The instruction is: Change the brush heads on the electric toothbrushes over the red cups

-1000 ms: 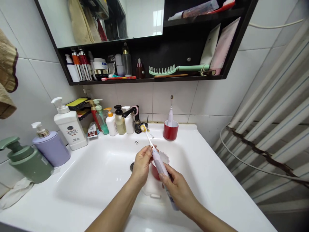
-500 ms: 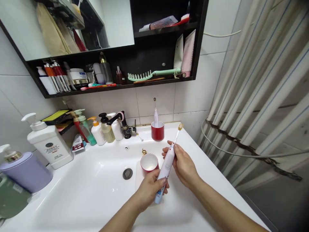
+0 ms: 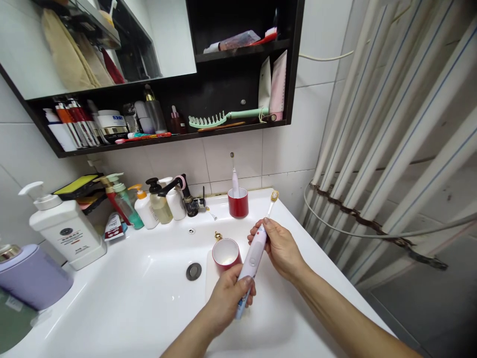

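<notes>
The grips are now swapped: the left hand (image 3: pixel 228 295) clamps its fingers around the toothbrush (image 3: pixel 255 252) low, the right hand (image 3: pixel 283 247) pinches near its neck, seemingly steadying it.

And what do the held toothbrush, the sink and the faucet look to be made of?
Toothbrush: probably plastic, satin, judging by its smooth, pale, moulded-looking body. Sink: glossy white, likely ceramic, given its bright highlights. Faucet: dark with small glints, perhaps coated metal; the look leaves it open.
</notes>
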Tool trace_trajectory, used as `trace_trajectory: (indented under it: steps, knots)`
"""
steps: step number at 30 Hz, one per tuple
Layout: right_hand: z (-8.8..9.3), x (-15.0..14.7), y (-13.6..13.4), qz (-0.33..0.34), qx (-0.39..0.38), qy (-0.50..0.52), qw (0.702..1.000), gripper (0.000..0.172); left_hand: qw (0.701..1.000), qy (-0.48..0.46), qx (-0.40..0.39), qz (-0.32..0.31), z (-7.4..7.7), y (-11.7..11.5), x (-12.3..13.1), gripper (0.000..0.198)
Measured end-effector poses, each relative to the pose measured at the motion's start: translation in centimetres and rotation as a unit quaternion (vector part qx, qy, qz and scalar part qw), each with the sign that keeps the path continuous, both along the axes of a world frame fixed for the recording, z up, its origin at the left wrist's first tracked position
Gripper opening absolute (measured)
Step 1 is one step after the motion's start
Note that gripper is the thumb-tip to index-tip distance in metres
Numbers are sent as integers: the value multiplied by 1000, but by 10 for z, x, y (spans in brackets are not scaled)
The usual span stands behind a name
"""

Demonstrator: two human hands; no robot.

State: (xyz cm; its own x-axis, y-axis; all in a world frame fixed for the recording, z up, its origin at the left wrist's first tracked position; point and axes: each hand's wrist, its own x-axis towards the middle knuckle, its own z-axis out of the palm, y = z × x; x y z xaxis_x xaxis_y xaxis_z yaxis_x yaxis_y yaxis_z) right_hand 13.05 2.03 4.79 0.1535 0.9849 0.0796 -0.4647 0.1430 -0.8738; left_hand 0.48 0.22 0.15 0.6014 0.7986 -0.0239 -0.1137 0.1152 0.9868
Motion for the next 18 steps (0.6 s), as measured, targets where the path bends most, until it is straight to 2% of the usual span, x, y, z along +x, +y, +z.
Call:
trace_trajectory:
  steps: [2,6,9,14,18]
  knots:
    - [1,0,0,-10,0,9,1000,24,1000,12,19,11,0,-1,1,22]
    - [1,0,-1,-34,-10,-1,999,24,992,68,83,70,-2,-4,4,19]
    - [1,0,0,-40,-17,-16,999,24,988,88,97,83,-6,-6,3,20]
    - [-3,-2,0,-26,-27,-35,999,24,991,84,70,74,-9,-3,3,19]
    - [-14,-14,-4,30,-12,-91,995,24,996,52,13,78,-1,0,8,23]
